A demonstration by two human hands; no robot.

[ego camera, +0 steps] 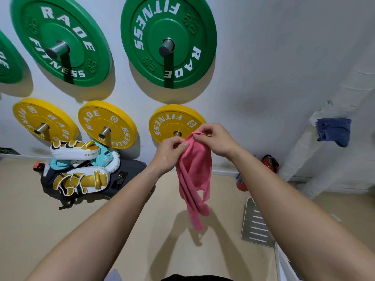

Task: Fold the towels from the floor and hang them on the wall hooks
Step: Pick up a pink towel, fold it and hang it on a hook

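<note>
A pink towel (194, 179) hangs bunched in the air in front of the wall, its lower end dangling above the floor. My left hand (170, 153) pinches its top edge on the left side. My right hand (215, 138) pinches the same edge just to the right, thumb and fingers curled on the cloth. A blue towel (333, 131) hangs on the wall at the right, beside a white pipe; the hook under it is hidden.
Green weight plates (168, 41) and yellow weight plates (176, 122) sit on pegs on the white wall. A pile of gold-and-white boxing pads (81, 171) lies on the beige floor at left. A red object (269, 163) and a grey slotted board (256, 224) stand at right.
</note>
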